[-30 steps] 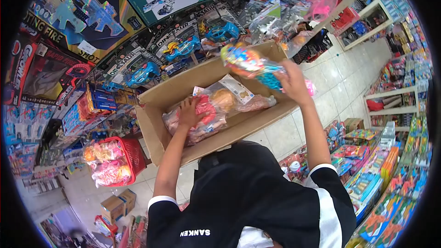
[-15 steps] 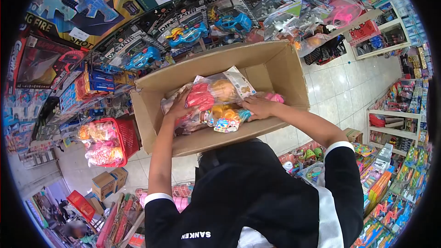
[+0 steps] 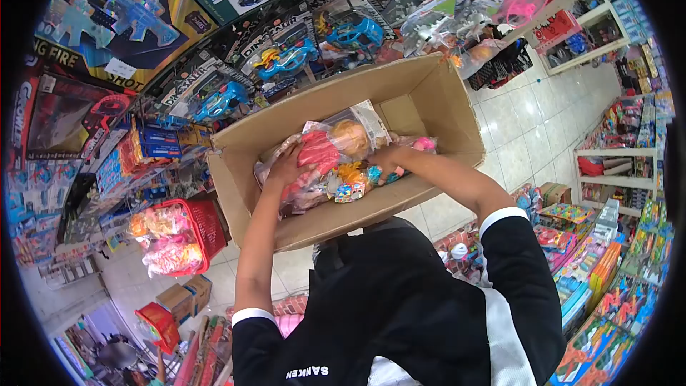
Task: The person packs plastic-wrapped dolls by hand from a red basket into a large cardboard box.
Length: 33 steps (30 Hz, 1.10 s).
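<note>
A large open cardboard box holds several toys in clear plastic bags. My left hand rests with spread fingers on a bagged doll with blond hair and a pinkish-red dress. Near the doll's head, my right hand bends its fingers down among the bags, beside a teal piece; its fingertips are partly hidden. Below the doll lies a bagged toy with orange parts and a colourful label. A pink item shows beyond my right wrist.
Left of the box stands a red plastic basket with bagged dolls. Boxed dinosaur toys line the display behind. Shelves of toys run along the right. Cardboard boxes sit on the tiled floor at lower left, near another person's arm.
My right hand's fingers have gone from stretched out to bent down among the bags. My left hand stays on the bagged doll. The whole view has turned and shifted slightly.
</note>
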Available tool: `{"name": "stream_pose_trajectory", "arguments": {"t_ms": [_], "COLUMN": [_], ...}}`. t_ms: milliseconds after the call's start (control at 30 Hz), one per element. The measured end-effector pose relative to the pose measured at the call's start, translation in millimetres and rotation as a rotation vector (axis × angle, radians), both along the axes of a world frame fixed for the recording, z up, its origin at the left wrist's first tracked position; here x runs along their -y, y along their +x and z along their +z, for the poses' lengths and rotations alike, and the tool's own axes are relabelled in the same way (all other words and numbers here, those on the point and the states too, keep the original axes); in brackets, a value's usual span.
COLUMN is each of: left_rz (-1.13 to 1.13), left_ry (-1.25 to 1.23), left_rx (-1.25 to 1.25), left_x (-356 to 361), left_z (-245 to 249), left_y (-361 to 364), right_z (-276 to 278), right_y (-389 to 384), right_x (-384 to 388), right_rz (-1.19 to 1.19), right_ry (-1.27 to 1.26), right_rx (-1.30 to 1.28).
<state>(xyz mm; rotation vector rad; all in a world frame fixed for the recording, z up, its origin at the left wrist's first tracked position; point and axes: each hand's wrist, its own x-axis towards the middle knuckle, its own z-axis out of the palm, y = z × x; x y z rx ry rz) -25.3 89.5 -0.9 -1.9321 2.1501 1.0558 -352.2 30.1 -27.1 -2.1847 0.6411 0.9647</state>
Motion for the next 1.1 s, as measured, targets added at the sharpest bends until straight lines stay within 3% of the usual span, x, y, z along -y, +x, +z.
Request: {"name": "stream_pose_trajectory", "arguments": {"t_ms": [100,167,200,267,300,367,400,467,500,567,600,667,700,733,767,800,833,867,900,967,1000,1033,1100], "left_rz": [-0.15,-0.035,-0.039,0.063,0.065,0.213,0.218,0.717,0.771,0.747,0.751,0.535,0.353,0.343,0.261,0.108,-0.045,0.031,0.337,0.434,0.455,0.477,0.432], "left_ry": [-0.04,-0.035,-0.04,-0.504,-0.506,-0.88,-0.881,-0.771,-0.734,-0.586,-0.361,-0.252,0.051,0.222,0.162,0.418,0.4,0.644,0.858,0.91,0.94,0.967,0.917], "left_rx": [-0.087,-0.248,-0.251,-0.302,-0.305,-0.145,-0.147,-0.376,-0.427,-0.514,-0.705,-0.674,-0.43,-0.412,-0.315,-0.37,-0.498,-0.496,-0.357,-0.156,-0.117,-0.076,-0.086], "left_x": [0,-12,-22,-50,-63,-89,-101,-125,-136,-160,-181,-213,-233,-245,-273,-284,-311,-324,-332,-348,-361,-366,-361], "left_z": [13,79,103,141,152,163,156,125,99,-3,-89,-88,-138,-124,-159,-164,-235,-233,-208,-201,-220,-238,-229], "left_y": [27,41,51,74,85,108,119,141,153,184,200,171,186,176,182,195,222,232,228,237,247,255,253], "right_z": [38,72,82,120,145,161,169,166,153,91,51,-25,-62,-119,-113,-165,-195,-188,-169,-129,-116,-115,-154], "right_y": [-16,-27,-37,-43,-40,-36,-28,-11,-5,-5,-3,-3,-7,-17,-14,-33,-34,-21,-7,27,38,42,46], "right_x": [12,5,-3,-23,-40,-78,-99,-144,-166,-213,-234,-288,-323,-367,-396,-436,-471,-494,-512,-538,-550,-563,-607], "right_rz": [-0.189,-0.289,-0.519,-0.912,-1.072,-1.358,-1.505,-1.751,-1.849,-1.825,-1.764,-1.595,-1.488,-1.278,-0.935,-0.51,-0.797,-1.031,-1.258,-1.34,-1.399,-1.421,-1.435], "right_ry": [0.098,0.154,-0.005,-0.32,-0.471,-0.888,-1.029,-1.279,-1.388,-1.41,-1.316,-1.08,-0.943,-0.98,-0.713,-0.56,-0.324,-0.126,0.087,0.05,0.021,0.017,-0.076], "right_rx": [0.154,0.261,0.372,0.548,0.612,0.953,0.966,0.991,1.007,0.579,0.633,0.61,0.542,0.433,0.107,0.041,0.027,0.005,-0.015,-0.095,-0.18,-0.18,-0.149]}}
